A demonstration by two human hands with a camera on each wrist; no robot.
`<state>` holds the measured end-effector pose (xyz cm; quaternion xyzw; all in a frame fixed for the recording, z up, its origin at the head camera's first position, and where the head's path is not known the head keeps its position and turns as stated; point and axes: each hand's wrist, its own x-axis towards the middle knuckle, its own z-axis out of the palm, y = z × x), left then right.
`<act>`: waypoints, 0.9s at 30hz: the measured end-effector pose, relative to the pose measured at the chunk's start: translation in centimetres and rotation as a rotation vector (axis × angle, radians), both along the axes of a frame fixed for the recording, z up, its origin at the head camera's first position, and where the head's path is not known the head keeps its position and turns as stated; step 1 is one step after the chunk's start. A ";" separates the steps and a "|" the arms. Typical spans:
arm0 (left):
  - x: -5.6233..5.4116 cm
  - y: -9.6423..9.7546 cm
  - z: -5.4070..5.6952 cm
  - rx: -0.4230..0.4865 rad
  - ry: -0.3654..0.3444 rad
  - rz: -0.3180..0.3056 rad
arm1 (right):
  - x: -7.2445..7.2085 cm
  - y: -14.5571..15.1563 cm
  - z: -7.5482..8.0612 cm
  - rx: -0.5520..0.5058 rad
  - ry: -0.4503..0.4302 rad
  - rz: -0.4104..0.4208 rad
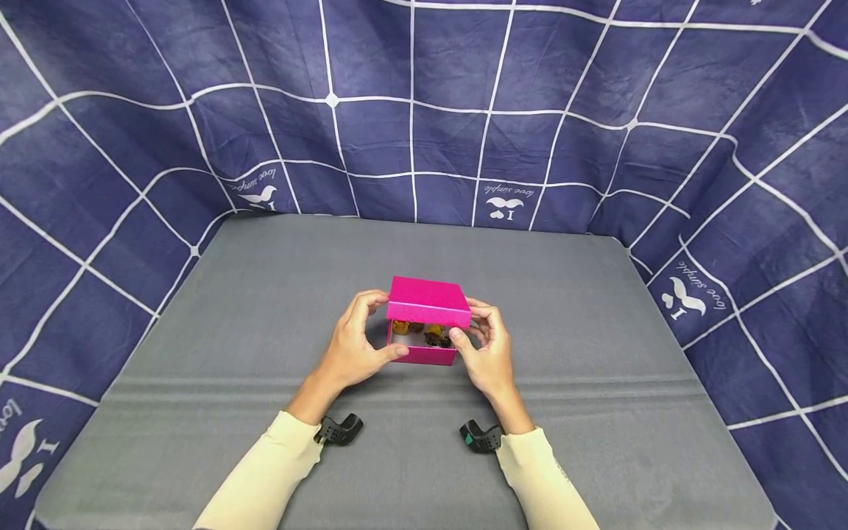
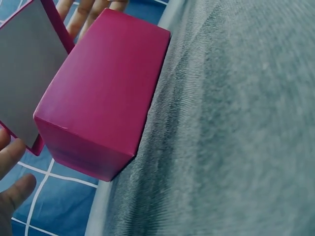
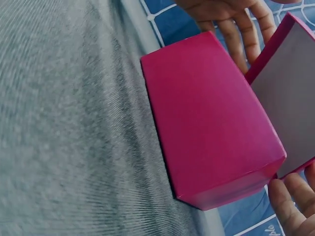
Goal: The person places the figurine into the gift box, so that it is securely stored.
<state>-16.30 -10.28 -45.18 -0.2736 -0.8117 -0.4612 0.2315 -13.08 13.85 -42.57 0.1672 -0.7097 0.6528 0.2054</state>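
Note:
A bright pink box [image 1: 424, 356] sits on the grey surface, its matching lid [image 1: 429, 296] raised at the front. Small yellow and dark brown items [image 1: 433, 334] show inside through the gap. My left hand [image 1: 354, 342] is at the box's left side, its fingertips against the lid and the thumb spread apart, overlapping the base's front in the head view. On the other side my right hand [image 1: 489, 352] holds the lid, thumb at its front right corner and fingers along the right side. The lid's pale inside [image 2: 24, 69] shows in the left wrist view.
The grey padded surface [image 1: 265, 294] spreads around the box, with creases across it. A blue curtain [image 1: 450, 140] with white grid lines stands behind and at both sides. Black wrist mounts [image 1: 341, 428] sit near both cuffs.

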 end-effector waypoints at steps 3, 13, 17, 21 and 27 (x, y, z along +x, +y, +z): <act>0.1 0.2 -0.2 -0.003 0.010 0.019 | 0.1 -0.1 -0.1 0.010 0.003 -0.020; 0.1 0.4 -0.5 0.003 -0.017 0.037 | 0.3 -0.1 0.2 0.041 0.045 -0.030; 0.1 0.4 -0.6 0.014 -0.019 0.031 | 0.2 -0.1 0.1 0.059 0.052 -0.032; 0.0 0.2 -0.8 0.011 -0.006 0.030 | 0.2 -0.1 -0.1 0.099 0.066 -0.046; -0.2 -0.1 -1.1 -0.005 -0.006 0.029 | -0.2 0.1 -0.2 0.173 0.079 -0.029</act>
